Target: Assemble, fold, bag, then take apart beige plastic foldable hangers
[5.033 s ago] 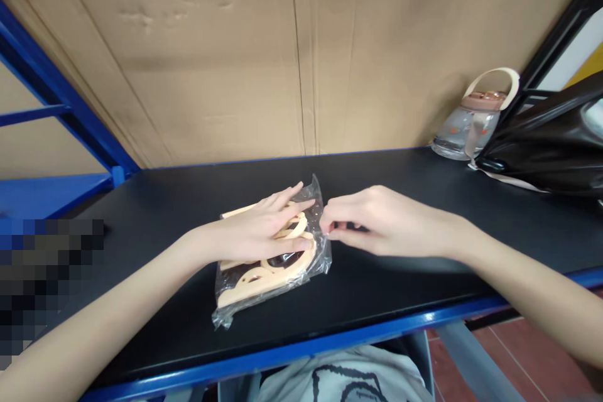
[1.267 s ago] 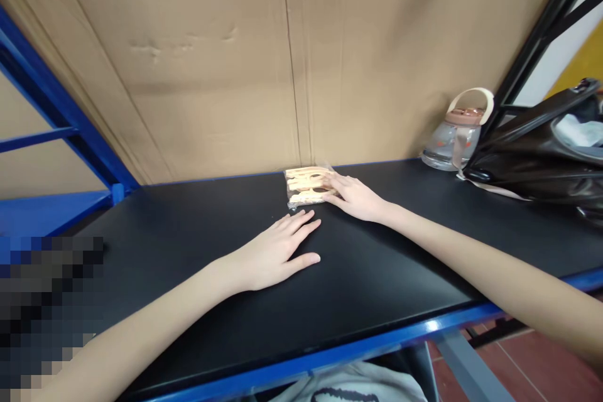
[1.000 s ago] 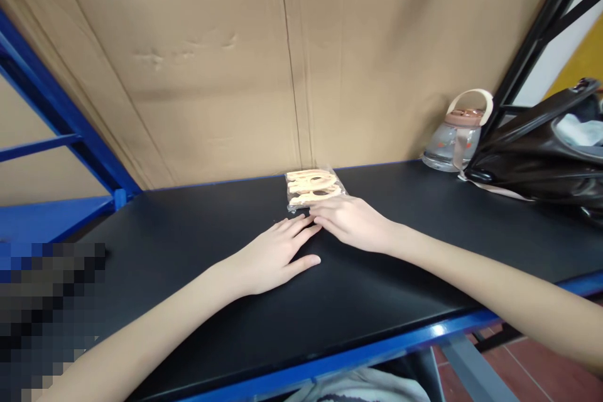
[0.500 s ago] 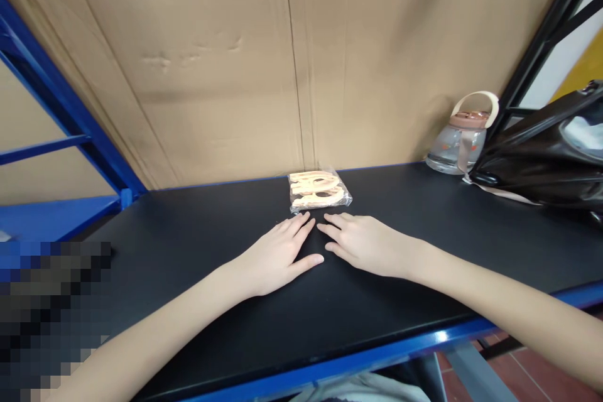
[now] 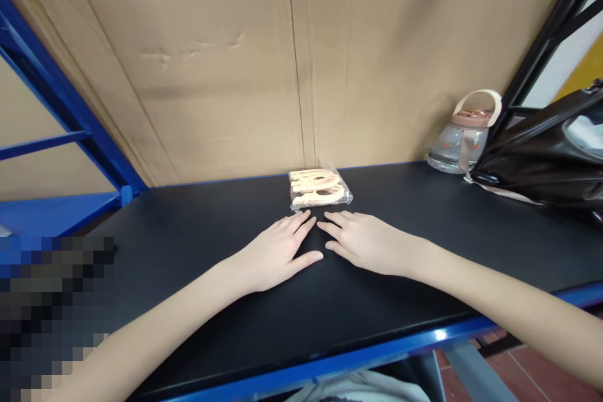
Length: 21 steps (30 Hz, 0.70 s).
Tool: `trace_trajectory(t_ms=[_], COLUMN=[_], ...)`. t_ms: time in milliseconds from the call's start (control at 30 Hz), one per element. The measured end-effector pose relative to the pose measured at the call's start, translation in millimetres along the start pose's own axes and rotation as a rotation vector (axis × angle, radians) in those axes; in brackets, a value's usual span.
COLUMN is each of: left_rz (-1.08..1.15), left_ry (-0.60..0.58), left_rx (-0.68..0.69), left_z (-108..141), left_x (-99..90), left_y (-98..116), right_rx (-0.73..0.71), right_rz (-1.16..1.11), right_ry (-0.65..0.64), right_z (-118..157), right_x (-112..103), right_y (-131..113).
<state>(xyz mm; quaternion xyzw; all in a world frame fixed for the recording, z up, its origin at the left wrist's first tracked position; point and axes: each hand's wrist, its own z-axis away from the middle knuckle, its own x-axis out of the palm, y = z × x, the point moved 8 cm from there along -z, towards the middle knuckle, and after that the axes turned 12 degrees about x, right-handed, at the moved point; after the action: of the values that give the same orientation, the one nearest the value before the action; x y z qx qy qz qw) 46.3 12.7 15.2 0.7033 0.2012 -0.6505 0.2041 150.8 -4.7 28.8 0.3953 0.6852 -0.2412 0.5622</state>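
My left hand [image 5: 277, 251] lies flat on the black tabletop [image 5: 211, 333], palm down, fingers apart and holding nothing. Facing it from the right, my right hand [image 5: 365, 242] rests the same way, its fingertips a small gap from those of the left. Just beyond both sets of fingertips is a clear plastic packet [image 5: 318, 188] with cream-coloured flat pieces inside, lying near the back edge of the table. Neither hand appears to touch the packet.
A clear bottle [image 5: 459, 141] with a pink lid and cream handle stands at the back right, beside a shiny black bag [image 5: 541, 160]. Cardboard [image 5: 211, 75] rises behind the table. A blue metal frame [image 5: 70, 100] stands at the left. A pixelated patch covers the lower left.
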Motion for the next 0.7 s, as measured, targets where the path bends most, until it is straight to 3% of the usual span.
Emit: trace_trajectory(t_ms=[333,433,533,633,700], left_rz=[-0.008,-0.020,-0.028,-0.015,-0.025], left_ry=[0.045,0.128,0.215,0.261,0.286], left_rx=[0.045,0.104,0.051,-0.010,-0.017], left_z=[-1.3,-3.2,-3.6,-3.0,-2.7], left_x=[-3.7,-9.2,-13.7,-15.2,-16.9], left_y=[3.1,4.2,-5.9,-15.3,-16.6], right_rx=[0.003,0.105,0.243,0.402,0.440], right_rz=[-0.104,-0.150,-0.088,-0.104,-0.142], right_ry=[-0.018,0.097,0.251,0.137,0.048], right_z=[-7.5,-19.7,-28.6,-34.2,-35.4], right_x=[-9.6,-21.0,-24.0,-1.1,12.3], right_y=[5.4,28.5,61.6,89.5,94.1])
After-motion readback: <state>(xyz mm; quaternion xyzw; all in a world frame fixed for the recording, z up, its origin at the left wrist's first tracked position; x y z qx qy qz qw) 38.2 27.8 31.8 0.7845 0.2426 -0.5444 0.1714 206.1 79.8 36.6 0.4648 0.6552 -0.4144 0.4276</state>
